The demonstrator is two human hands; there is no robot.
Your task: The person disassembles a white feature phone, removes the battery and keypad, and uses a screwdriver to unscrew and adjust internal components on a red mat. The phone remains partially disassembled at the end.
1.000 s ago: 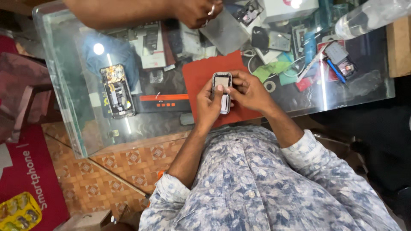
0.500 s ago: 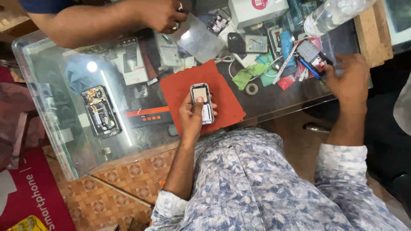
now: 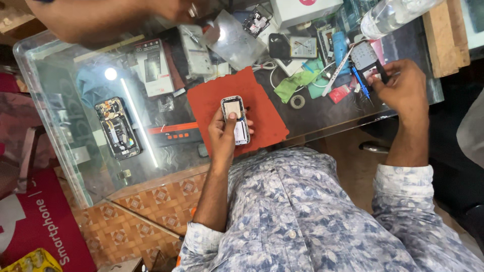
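Silver phone [image 3: 234,118] in left hand [image 3: 224,136] (over red mat [image 3: 212,100])

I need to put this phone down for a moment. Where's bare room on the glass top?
Bare glass lies between the opened phone at the left and the red mat. The mat beside the left hand is bare too. Around the right hand it is crowded with tools and parts.
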